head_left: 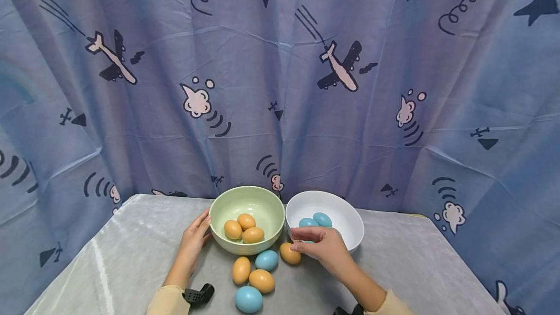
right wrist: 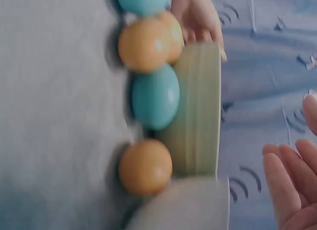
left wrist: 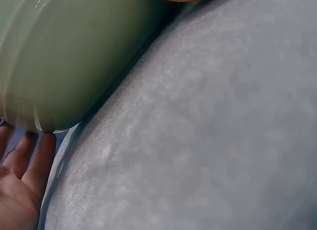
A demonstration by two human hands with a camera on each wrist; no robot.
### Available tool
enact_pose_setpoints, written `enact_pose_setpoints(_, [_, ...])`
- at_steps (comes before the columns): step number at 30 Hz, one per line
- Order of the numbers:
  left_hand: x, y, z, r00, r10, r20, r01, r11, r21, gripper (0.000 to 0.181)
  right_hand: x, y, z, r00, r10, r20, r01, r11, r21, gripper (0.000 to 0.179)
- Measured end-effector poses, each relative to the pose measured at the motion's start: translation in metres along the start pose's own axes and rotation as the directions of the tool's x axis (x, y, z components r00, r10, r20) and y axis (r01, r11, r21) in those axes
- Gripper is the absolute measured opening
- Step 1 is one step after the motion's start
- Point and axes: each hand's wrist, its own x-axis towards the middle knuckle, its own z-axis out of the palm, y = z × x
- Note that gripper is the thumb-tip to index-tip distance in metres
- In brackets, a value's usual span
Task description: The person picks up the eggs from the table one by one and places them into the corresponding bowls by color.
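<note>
Honestly, the loose eggs worry me most from where I sit at the feeds. My right hand [head_left: 324, 248] hangs at the near side of the white bowl [head_left: 347, 218], thumb and fingers parted with nothing between them. Just below it, an orange egg [head_left: 288, 256] lies on the grey cloth [head_left: 389, 256] in front of the gap between the two bowls. In the head view my thumb overlaps that egg, but the right wrist view shows the hand apart from it, so I could misjudge the height and knock it instead of closing on it. Being smooth and rounded, it would probably roll into the blue egg [head_left: 267, 260] beside it. That one sits close to two more orange eggs [head_left: 241, 270], with another blue egg [head_left: 249, 299] nearest me, so one bump could scatter several.

My left hand [head_left: 194, 234] rests its fingertips against the outside of the green bowl [head_left: 269, 208], fingers fairly straight, without a real grip. Too hard a push there could slide the bowl toward the white one and jostle the three orange eggs [head_left: 233, 230] inside. My right wrist could also catch the white rim, shaking the blue eggs [head_left: 322, 219] within; I can't count those, since my hand covers part of them.
</note>
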Motion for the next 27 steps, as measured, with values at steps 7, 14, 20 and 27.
enact_pose_setpoints(7, [0.002,-0.002,-0.001,1.0,-0.005,0.001,0.005,1.0,0.0,0.057,-0.01,0.004,0.022,0.993,0.025,0.116,-0.034,0.996,0.081,0.045])
enact_pose_setpoints(14, [0.003,-0.003,-0.001,1.0,0.004,-0.008,-0.004,1.0,0.001,0.057,-0.018,0.011,0.04,0.983,-0.003,0.181,-0.012,0.997,0.079,0.039])
enact_pose_setpoints(20, [0.004,-0.004,-0.002,1.0,-0.003,-0.008,0.003,1.0,-0.003,0.055,-0.022,0.016,0.055,0.973,-0.005,0.232,-0.012,0.997,0.074,0.035])
enact_pose_setpoints(27, [0.005,-0.005,-0.002,1.0,-0.007,-0.005,0.007,1.0,-0.006,0.057,-0.026,0.019,0.068,0.958,0.04,0.283,-0.068,0.994,0.09,0.033])
